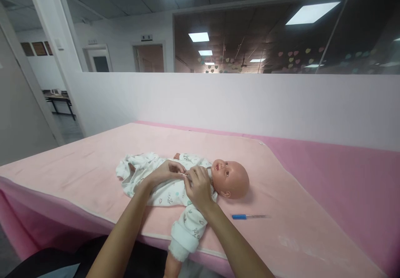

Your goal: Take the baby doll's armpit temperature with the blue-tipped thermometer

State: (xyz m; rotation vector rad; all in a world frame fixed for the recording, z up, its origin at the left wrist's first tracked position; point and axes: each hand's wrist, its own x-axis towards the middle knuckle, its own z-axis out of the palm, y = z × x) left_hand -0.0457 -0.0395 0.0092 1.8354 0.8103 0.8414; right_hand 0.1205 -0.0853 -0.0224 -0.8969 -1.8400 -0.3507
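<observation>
A baby doll (233, 179) lies on its back, head to the right, in a white printed outfit (164, 194). Above its chest, my left hand (167, 171) and my right hand (198, 186) are close together with bent, pinching fingers. Between their fingertips runs a thin white string (184, 174), which looks like a tie of the outfit. Both hands are closed on it; its ends are hidden by the fingers. One sleeved arm of the doll (189, 230) hangs toward the near edge, under my right forearm.
A pen with a blue cap (240, 216) lies right of my right forearm. The doll rests on a light pink pad (87, 161) over a darker pink cover (350, 174). Behind the bed stands a white half wall (237, 105) with glass above.
</observation>
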